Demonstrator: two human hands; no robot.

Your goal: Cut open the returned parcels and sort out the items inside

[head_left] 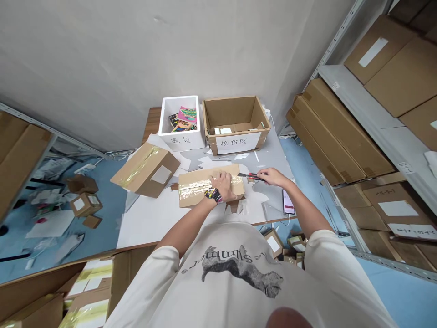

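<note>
An oblong cardboard box (pixel 194 177) lay on the table (pixel 152 119), glossy tape (pixel 191 188) partly hidden beneath the left hand (pixel 222 185), fingers loosely spread. A slim cutter (pixel 253 176) was gripped by the right hand (pixel 271 176), fingers curled, handle end hidden.

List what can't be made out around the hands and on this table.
In the head view:
Inside of the taped carton under the left hand: hidden by closed cardboard.
Whether the utility knife blade touches it: too small.
Phone screen text: too small.
Lower contents of the open cardboard box: hidden by its front wall.
</note>
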